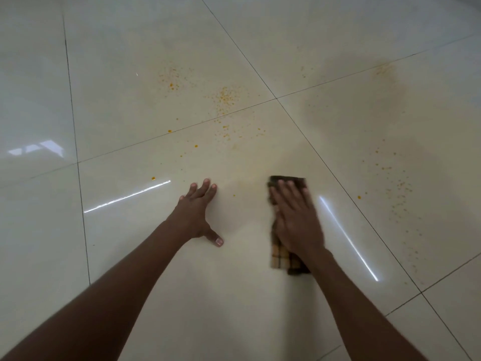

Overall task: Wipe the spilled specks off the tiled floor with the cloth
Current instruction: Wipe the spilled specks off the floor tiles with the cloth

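Glossy cream tiled floor (pixel 260 295) with dark grout lines and bright window glare; only 1 view, head camera looking down.

Right hand (pixel 296 220) lies flat on the brown checked cloth (pixel 282 256), fingers (pixel 289 190) straight and close together, pressing it to the floor rather than curled round it. The hand's edge is blurred, so probably mid-stroke. Cloth is folded long, showing past the fingertips and beside the wrist.

Left hand (pixel 199 212) is planted on bare tile well apart from the cloth, fingers straight and together, thumb spread wide, holding nothing; looks like a brace.

Orange specks (pixel 226 99): the densest patch sits well beyond both sets of fingertips, near the grout crossing, with a 2nd cluster further off beyond the left fingers. A thinner scatter runs out past the right hand's outer side on the next tile. A few single drops lie just ahead of the left fingers, and 1 lies between the hands. A faint yellowish smear sits just ahead of the cloth.

Progress: early, as I judge it. Tile around and behind the hands looks mostly free of specks; the main patches ahead and the right-side scatter are not yet wiped.
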